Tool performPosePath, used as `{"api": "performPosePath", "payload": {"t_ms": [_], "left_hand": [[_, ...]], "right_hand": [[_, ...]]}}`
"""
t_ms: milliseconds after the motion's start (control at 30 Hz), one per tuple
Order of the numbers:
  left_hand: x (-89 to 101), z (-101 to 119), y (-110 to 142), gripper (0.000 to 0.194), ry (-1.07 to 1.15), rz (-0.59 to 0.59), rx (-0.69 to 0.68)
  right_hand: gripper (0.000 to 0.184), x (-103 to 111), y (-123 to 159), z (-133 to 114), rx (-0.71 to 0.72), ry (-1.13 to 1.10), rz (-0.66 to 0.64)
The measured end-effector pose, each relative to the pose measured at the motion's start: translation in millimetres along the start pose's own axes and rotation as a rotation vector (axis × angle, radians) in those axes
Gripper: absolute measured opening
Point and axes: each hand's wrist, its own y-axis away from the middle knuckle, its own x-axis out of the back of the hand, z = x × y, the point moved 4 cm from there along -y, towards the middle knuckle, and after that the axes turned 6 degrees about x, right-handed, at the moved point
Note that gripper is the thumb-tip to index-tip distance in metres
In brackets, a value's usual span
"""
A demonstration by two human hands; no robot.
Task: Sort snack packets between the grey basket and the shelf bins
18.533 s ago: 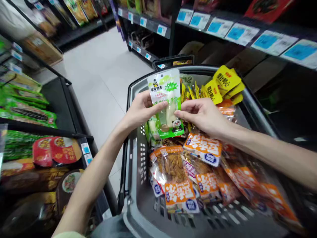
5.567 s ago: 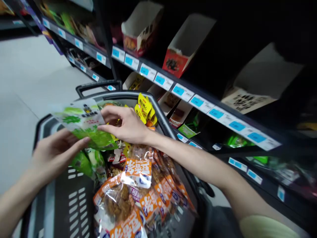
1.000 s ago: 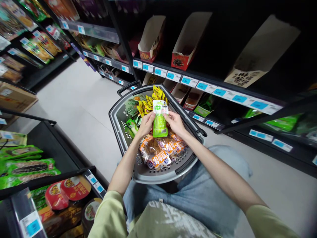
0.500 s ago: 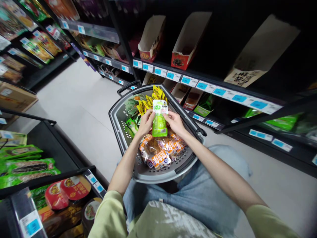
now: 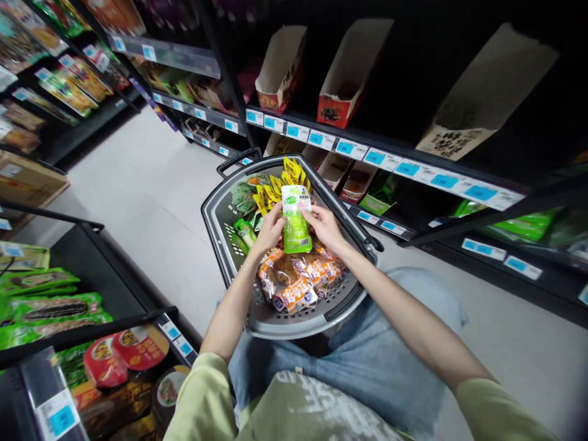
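A green and white snack packet (image 5: pixel 296 229) is held upright between both hands, above a grey shopping basket (image 5: pixel 280 331). My left hand (image 5: pixel 272 228) pinches its left edge; my right hand (image 5: pixel 325 228) grips the right edge with the thumb on the front. Below the hands, several orange and clear snack packs (image 5: pixel 294 278) lie in the basket. Yellow packets (image 5: pixel 294 171) and dark green packs (image 5: pixel 250 195) fill its far end. Parts of the contents are hidden by the hands and the packet.
Ahead and right runs a black shelf with price tags (image 5: pixel 349 149) and open cardboard display boxes (image 5: pixel 342 79). At lower left, another shelf carries green bags (image 5: pixel 55 312) and red-lidded tubs (image 5: pixel 140 348). A brown carton (image 5: pixel 30 180) stands at the left; pale floor (image 5: pixel 151 184) lies between the shelves.
Almost nothing differs. Both hands keep hold of the green packet, which has tilted very slightly; the basket stays in place.
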Motion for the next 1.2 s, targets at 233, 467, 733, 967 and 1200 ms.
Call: {"api": "performPosePath", "payload": {"t_ms": [233, 467, 733, 967, 1200], "left_hand": [[-5.7, -1.0, 1.5, 0.042, 0.044, -0.050, 0.010], [-4.0, 5.4, 2.2, 0.043, -0.037, -0.019, 0.005], [-2.8, 9.5, 2.5, 0.036, -0.098, 0.018, -0.015], [-5.4, 6.3, 3.1, 0.038, -0.042, 0.002, 0.000], [8.6, 3.5, -4.4, 0.034, 0.101, 0.186, -0.032]], "right_hand": [[0.041, -0.2, 0.6, -1.3, -0.017, 0.002, -0.007], [0.042, 1.2, -0.4, 0.9, -0.023, -0.002, 0.003], [0.043, 1.9, -1.3, 6.2, -0.020, 0.012, -0.020], [0.040, 1.6, -0.5, 2.9, -0.024, 0.002, -0.018], [0.035, -1.3, 3.8, -1.3, -0.036, 0.014, -0.055]]}}
